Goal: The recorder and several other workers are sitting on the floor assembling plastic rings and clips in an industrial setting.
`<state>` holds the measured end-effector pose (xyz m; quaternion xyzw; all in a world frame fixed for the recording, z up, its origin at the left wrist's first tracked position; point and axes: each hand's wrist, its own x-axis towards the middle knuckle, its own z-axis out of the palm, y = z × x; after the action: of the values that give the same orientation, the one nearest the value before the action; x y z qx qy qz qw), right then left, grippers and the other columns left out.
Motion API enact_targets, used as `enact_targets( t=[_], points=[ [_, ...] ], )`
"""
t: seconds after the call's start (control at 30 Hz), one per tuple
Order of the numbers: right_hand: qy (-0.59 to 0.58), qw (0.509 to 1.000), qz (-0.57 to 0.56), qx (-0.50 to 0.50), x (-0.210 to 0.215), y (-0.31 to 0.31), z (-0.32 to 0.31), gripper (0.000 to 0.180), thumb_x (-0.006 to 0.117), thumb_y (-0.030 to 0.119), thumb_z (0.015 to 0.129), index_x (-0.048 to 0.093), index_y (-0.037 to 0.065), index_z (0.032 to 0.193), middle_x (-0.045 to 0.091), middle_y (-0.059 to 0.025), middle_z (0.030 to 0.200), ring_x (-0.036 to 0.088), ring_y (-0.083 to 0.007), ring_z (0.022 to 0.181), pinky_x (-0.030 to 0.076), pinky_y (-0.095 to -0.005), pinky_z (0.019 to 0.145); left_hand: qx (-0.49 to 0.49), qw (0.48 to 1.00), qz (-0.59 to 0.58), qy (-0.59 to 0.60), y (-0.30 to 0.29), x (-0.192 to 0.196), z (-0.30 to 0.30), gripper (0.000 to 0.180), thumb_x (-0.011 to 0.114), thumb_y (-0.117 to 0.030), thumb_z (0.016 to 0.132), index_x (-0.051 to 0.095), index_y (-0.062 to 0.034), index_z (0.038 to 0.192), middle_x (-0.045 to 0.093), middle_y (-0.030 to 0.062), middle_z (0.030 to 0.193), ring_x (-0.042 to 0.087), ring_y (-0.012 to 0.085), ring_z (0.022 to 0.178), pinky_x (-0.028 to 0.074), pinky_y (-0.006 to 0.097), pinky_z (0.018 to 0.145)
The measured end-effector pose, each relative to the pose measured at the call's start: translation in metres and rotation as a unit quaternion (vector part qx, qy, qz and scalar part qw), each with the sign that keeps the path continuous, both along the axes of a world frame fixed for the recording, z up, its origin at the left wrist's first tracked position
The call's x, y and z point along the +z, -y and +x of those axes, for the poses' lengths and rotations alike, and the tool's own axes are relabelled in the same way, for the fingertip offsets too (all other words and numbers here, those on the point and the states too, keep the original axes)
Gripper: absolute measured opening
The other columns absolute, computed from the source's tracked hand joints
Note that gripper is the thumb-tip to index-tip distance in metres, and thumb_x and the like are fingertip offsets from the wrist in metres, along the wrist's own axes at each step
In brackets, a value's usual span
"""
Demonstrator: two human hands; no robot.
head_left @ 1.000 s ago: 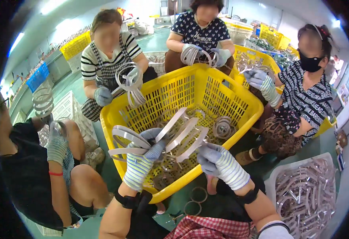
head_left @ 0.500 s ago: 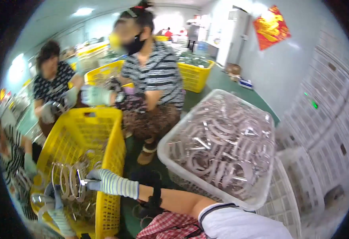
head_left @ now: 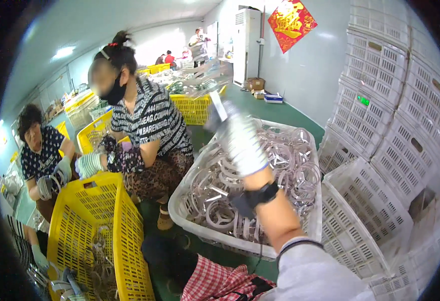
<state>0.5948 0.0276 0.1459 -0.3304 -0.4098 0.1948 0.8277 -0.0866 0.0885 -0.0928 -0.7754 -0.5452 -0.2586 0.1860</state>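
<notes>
My right hand [head_left: 230,128], in a striped glove with grey fingers, is raised over the far left of a white crate [head_left: 180,216] heaped with clear rings [head_left: 285,175] bearing shiny metal tabs. It grips several such rings, smeared by motion; one silvery metal tab [head_left: 218,106] stands out. At the lower left, my gloved left hand [head_left: 72,285] is beside the yellow basket [head_left: 129,241], partly cut off by the dark rim. Clear rings [head_left: 59,287] lie against its fingers and seem held. More rings [head_left: 99,261] are in the basket's bottom.
A person in a striped top [head_left: 150,113] squats beyond the basket; another in a dotted top [head_left: 42,155] handles rings at left. A third person's gloved hand [head_left: 40,258] is at the left rim. White crates [head_left: 375,120] are stacked at right. Red checked cloth [head_left: 220,281] lies low in the middle.
My right hand has swung with its rings from above the yellow basket up and right over the white crate. My left hand shows lower in the picture. The view has shifted rightward.
</notes>
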Motion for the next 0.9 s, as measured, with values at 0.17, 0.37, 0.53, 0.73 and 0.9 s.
enact_targets(
  t=[0.17,0.37,0.53,0.73,0.9],
  points=[
    [-0.105,0.993,-0.029,-0.053,0.037,0.03,0.206,0.011,0.055,0.017,0.089,0.057,0.01,0.096,0.058,-0.0042,0.081,0.057,-0.0173,0.072,0.051,-0.0364,0.065,-0.029,0.999,0.001,-0.028,-0.035,-0.029,-0.022,0.041,0.038,-0.013,0.097,0.037,-0.0008,0.136,0.051,0.0152,0.126,0.051,0.0229,0.106,0.042,0.034,0.093],
    [0.097,0.882,-0.298,-0.352,-0.027,0.085,0.421,0.017,0.059,0.018,0.085,0.061,0.007,0.098,0.058,-0.0029,0.081,0.052,-0.0166,0.071,0.045,-0.0336,0.061,-0.048,0.998,0.004,-0.046,-0.071,-0.028,-0.007,0.043,0.033,-0.016,0.098,0.033,-0.0021,0.139,0.052,0.0149,0.124,0.055,0.0215,0.096,0.045,0.035,0.087],
    [0.249,0.675,-0.41,-0.56,-0.119,0.063,0.494,0.032,0.055,0.032,0.086,0.063,0.003,0.077,0.055,-0.008,0.062,0.05,-0.0188,0.052,0.04,-0.0336,0.051,-0.01,0.998,-0.005,-0.065,-0.043,-0.002,-0.013,0.045,0.03,-0.017,0.099,0.03,-0.0029,0.142,0.053,0.0147,0.122,0.057,0.0205,0.089,0.048,0.036,0.083],
    [0.153,0.68,-0.571,-0.433,-0.16,0.04,0.543,0.034,0.056,0.033,0.086,0.067,0.0,0.087,0.066,-0.0203,0.086,0.065,-0.0298,0.083,0.049,-0.0405,0.067,0.034,0.994,0.026,-0.101,-0.015,-0.011,0.018,0.045,0.031,-0.016,0.099,0.028,-0.0033,0.142,0.053,0.0143,0.122,0.057,0.0203,0.088,0.048,0.035,0.08],
    [0.174,0.676,-0.595,-0.399,-0.201,0.023,0.565,0.022,0.055,0.024,0.086,0.066,0.005,0.089,0.064,-0.0135,0.077,0.06,-0.0249,0.068,0.05,-0.0359,0.06,0.072,0.987,0.028,-0.139,0.011,-0.014,0.039,0.046,0.032,-0.014,0.098,0.028,-0.0036,0.143,0.053,0.014,0.121,0.057,0.0201,0.088,0.048,0.034,0.078]
  ],
)
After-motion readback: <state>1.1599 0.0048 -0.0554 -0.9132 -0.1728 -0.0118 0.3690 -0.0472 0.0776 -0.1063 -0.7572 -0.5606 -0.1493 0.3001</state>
